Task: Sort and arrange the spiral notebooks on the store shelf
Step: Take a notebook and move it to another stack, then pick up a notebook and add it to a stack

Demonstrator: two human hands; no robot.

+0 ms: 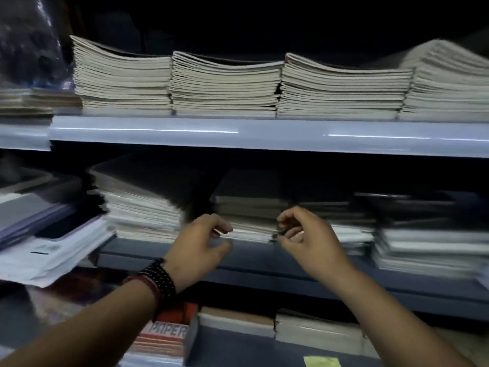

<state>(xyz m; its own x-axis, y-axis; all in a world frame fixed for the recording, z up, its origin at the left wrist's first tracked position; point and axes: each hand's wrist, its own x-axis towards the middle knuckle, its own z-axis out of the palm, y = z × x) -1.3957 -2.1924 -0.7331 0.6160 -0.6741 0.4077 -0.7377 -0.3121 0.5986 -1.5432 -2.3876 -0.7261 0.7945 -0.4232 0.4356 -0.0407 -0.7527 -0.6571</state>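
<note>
**Both hands at the middle stack**

Fingers [223, 229] of the left hand [198, 242] and of the right hand [312, 239] curl narrowly at the lower front corners of the middle notebook stack [251, 207]. Blur hides whether they grip it. The stack lies on the middle shelf [264, 258], between taller neighbouring stacks [143, 213]. Dark wrist beads [158, 276] circle the left wrist.

Light: dim, deep background black
Glare: white streaks on upper shelf edge [185, 131]
Blur: motion smear, worst on lower stacks [423, 242]
</note>
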